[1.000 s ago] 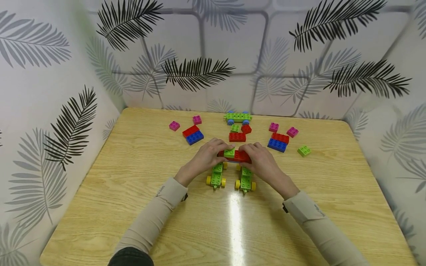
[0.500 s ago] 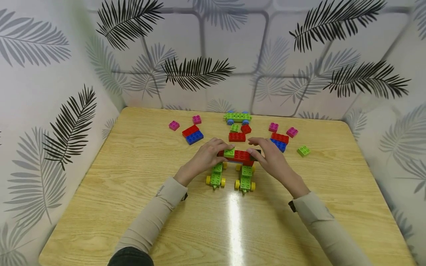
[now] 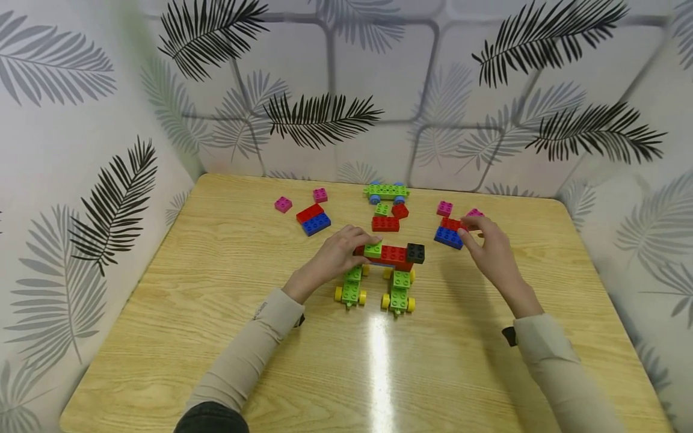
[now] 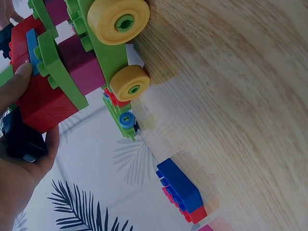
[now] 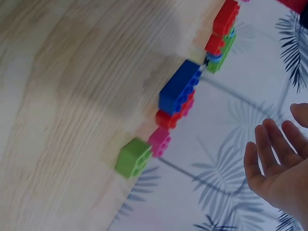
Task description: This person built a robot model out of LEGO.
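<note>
In the head view my left hand (image 3: 337,254) grips the left end of a toy-brick structure. Its red bridge bricks (image 3: 391,254) span two green wheeled bases (image 3: 399,296) with yellow wheels. A lime brick (image 3: 372,249) sits on top, and a black brick (image 3: 415,252) caps the right end. The left wrist view shows the fingers round the red part and another black brick (image 4: 23,137), with magenta bricks (image 4: 81,63) below. My right hand (image 3: 497,257) holds nothing, its fingers loosely bent, above the table by a red brick (image 3: 452,224) and a blue brick (image 3: 447,237).
Behind the structure lie a green car base with blue wheels (image 3: 387,192), a small green brick (image 3: 381,209) and red bricks (image 3: 385,224). At left are pink bricks (image 3: 283,204) and a red-and-blue pair (image 3: 316,224). A lime brick (image 5: 134,158) lies at right.
My right hand has let go of the structure's right end and moved right toward the bricks there, uncovering the black brick. The left hand has stayed in place.
</note>
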### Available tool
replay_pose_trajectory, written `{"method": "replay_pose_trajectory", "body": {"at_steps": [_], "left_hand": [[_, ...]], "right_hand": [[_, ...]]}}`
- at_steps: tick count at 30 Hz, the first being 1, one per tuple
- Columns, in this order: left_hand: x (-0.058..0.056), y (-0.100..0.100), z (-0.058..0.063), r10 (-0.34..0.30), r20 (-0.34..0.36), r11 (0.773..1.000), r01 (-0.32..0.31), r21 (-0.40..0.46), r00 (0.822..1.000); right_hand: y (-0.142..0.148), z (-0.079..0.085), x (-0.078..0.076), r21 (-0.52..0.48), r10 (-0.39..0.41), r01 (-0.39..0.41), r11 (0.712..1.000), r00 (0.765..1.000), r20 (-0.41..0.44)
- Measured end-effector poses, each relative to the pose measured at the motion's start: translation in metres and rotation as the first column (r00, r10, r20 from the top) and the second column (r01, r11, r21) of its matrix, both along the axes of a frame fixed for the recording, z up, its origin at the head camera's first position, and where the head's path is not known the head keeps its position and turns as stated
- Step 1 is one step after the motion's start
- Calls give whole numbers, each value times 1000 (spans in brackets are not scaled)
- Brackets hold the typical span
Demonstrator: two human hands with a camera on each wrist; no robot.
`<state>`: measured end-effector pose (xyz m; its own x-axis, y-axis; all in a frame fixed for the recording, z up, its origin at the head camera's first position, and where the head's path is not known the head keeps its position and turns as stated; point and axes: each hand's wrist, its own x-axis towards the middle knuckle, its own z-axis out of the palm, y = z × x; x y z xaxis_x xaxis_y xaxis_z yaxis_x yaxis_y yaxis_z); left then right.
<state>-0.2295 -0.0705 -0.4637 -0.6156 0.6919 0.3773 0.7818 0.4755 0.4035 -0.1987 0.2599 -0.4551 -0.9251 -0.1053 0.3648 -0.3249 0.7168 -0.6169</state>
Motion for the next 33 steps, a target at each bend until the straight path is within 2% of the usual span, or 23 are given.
{"method": "replay_pose_trajectory", "body": {"at_steps": [5,13,19,26,33], "left_hand": [[0,0,0,2,4,1000,-2,-2,1000],[0,0,1,0,6,1000,0,2,1000],[0,0,1,-9,1,1000,9,6,1000],[1,-1,1,-4,1,1000,4,1,1000],[1,-1,0,-7,-6,1000,7,8,1000]], "right_hand": [[22,-5,3,0,-70,70,998,997,18],[45,-19,3,64,-159,154,986,984,78],[53,-26,2,131,-218,196,972,960,174],[57,-34,-3,207,-287,243,948,931,225],[56,-36,-7,250,-332,265,931,901,279]]}}
